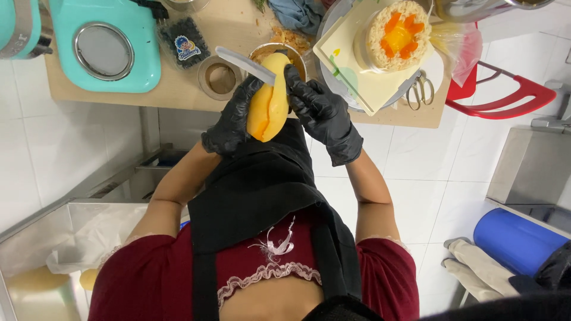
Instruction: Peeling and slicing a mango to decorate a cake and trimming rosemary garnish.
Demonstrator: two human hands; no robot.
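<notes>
apron [262, 190]: hanging at frame centre
left hand [233, 122]: gripping mango [269, 104]
right hand [324, 113]: clenching knife [245, 63], blade touching mango top

one mango [269, 102], one knife [245, 63], one cake [397, 27], perhaps one pair of scissors [420, 89], one tape roll [219, 77]

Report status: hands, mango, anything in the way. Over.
Left hand gripping yellow mango. Right hand on knife, blade at mango's top. Metal bowl just beyond; nothing in the way.
</notes>
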